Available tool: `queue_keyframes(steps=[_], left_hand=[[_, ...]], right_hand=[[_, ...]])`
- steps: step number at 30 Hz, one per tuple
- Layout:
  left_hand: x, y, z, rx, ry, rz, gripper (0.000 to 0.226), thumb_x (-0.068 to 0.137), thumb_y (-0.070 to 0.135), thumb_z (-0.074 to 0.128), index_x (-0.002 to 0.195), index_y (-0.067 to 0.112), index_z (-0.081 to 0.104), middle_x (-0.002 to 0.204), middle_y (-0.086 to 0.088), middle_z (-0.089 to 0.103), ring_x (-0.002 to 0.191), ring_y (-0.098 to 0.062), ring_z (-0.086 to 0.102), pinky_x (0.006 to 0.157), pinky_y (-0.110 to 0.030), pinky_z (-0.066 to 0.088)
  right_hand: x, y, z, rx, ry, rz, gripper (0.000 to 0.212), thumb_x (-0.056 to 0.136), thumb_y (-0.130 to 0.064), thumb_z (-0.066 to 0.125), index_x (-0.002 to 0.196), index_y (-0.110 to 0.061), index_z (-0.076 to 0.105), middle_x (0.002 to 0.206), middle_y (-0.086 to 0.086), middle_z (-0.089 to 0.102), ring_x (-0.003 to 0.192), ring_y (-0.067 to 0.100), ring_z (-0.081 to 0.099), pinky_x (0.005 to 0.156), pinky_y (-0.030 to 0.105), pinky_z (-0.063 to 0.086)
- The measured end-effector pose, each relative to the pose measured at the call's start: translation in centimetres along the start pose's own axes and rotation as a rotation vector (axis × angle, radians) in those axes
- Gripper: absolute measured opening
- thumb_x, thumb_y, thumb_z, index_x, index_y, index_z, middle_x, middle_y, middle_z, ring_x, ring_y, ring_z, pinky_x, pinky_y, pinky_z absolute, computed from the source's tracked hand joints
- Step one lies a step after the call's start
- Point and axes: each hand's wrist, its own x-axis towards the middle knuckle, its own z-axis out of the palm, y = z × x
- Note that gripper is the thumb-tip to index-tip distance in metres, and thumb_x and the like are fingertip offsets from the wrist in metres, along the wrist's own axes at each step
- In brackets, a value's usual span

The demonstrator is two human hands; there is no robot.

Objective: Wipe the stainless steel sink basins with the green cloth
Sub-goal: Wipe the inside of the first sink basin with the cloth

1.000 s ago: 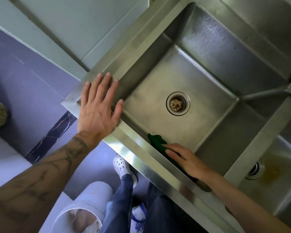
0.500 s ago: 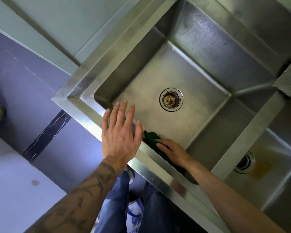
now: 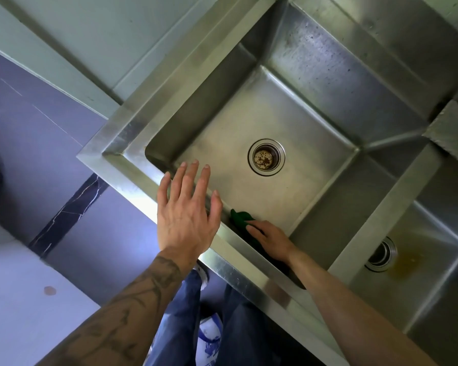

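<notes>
In the left basin (image 3: pixel 288 114), at the foot of the near wall, the cloth (image 3: pixel 241 217) is pressed down by the right hand (image 3: pixel 270 240), whose fingers are laid nearly straight over it. The drain (image 3: pixel 266 157) is seen mid-floor, well apart from the cloth. Above the front rim (image 3: pixel 132 180) the left hand (image 3: pixel 187 220) is held open, fingers spread; contact with the rim cannot be told.

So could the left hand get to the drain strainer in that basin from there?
Probably yes. The left hand is open over the front rim, and only bare basin floor lies between it and the drain strainer. The right hand and green cloth are off to one side.
</notes>
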Motion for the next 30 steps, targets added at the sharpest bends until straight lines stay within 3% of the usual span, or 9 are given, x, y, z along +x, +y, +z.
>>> queue_keyframes(steps=[2,4,7,10,15,21,23,27,30], left_hand=[[0.0,-0.1,0.1,0.005,-0.009,0.001,0.058,0.109,0.047,0.030,0.156,0.018,0.049,0.163,-0.009,0.048,0.157,-0.027,0.034,0.133,-0.047,0.014],[0.0,-0.1,0.0,0.006,-0.028,0.001,0.059,0.109,0.047,0.030,0.156,0.018,0.048,0.163,-0.008,0.047,0.158,-0.027,0.033,0.133,-0.047,0.013],[0.1,0.1,-0.1,0.014,-0.042,-0.008,0.059,0.109,0.048,0.030,0.157,0.019,0.046,0.164,-0.007,0.046,0.158,-0.026,0.033,0.133,-0.047,0.011],[0.1,0.0,-0.1,0.008,-0.037,-0.008,0.058,0.109,0.047,0.032,0.157,0.019,0.047,0.163,-0.008,0.047,0.158,-0.026,0.033,0.133,-0.046,0.012],[0.1,-0.1,0.0,-0.003,-0.001,0.001,0.056,0.108,0.045,0.035,0.154,0.017,0.051,0.160,-0.009,0.052,0.155,-0.027,0.038,0.132,-0.047,0.014],[0.2,0.0,-0.3,0.014,-0.048,-0.010,0.057,0.108,0.046,0.034,0.155,0.019,0.049,0.161,-0.008,0.051,0.156,-0.026,0.037,0.132,-0.047,0.012],[0.2,-0.1,-0.2,0.004,-0.036,-0.004,0.057,0.108,0.046,0.035,0.155,0.018,0.050,0.160,-0.008,0.051,0.156,-0.027,0.038,0.132,-0.047,0.013],[0.1,-0.2,0.2,-0.005,-0.016,0.004,0.055,0.108,0.044,0.036,0.153,0.017,0.052,0.158,-0.008,0.053,0.155,-0.027,0.039,0.133,-0.047,0.014],[0.1,-0.3,0.3,-0.007,0.001,0.011,0.054,0.107,0.044,0.036,0.152,0.017,0.052,0.155,-0.009,0.055,0.153,-0.028,0.040,0.132,-0.046,0.013]], right_hand=[[-0.3,-0.6,0.0,0.032,0.033,-0.001,0.035,0.111,-0.025,0.048,0.142,-0.015,0.063,0.126,-0.001,0.068,0.123,0.016,0.062,0.095,0.013,0.042],[-2.9,-0.9,-0.2,0.092,0.114,-0.065,0.032,0.110,-0.029,0.051,0.138,-0.023,0.066,0.113,-0.024,0.070,0.114,-0.005,0.063,0.096,0.007,0.044],[-5.7,-0.8,-0.2,0.107,0.158,-0.152,0.035,0.106,-0.046,0.048,0.136,-0.036,0.064,0.120,-0.035,0.065,0.118,-0.008,0.061,0.100,0.006,0.042],[-3.2,-0.4,-0.2,0.121,0.103,-0.056,0.026,0.110,-0.029,0.050,0.131,-0.038,0.063,0.115,-0.029,0.070,0.114,-0.012,0.061,0.096,0.007,0.041],[1.6,-0.1,0.8,0.046,0.031,0.016,0.035,0.111,-0.022,0.049,0.142,-0.013,0.062,0.134,0.008,0.065,0.128,0.024,0.058,0.102,0.021,0.039],[-4.1,-0.3,-0.5,0.130,0.060,-0.113,0.032,0.106,-0.055,0.049,0.135,-0.052,0.061,0.129,-0.031,0.064,0.124,-0.007,0.058,0.100,0.004,0.039],[-2.6,-0.9,-0.6,0.115,0.033,-0.091,0.027,0.108,-0.045,0.050,0.130,-0.055,0.061,0.124,-0.037,0.065,0.123,-0.010,0.058,0.097,-0.001,0.037],[3.2,-0.9,0.1,0.035,-0.022,0.017,0.036,0.111,-0.026,0.048,0.143,-0.017,0.060,0.141,0.002,0.063,0.135,0.022,0.056,0.103,0.012,0.035],[3.1,-1.2,0.2,-0.028,-0.024,0.022,0.041,0.112,-0.029,0.046,0.147,-0.013,0.058,0.147,0.011,0.059,0.135,0.026,0.055,0.113,0.027,0.038]])
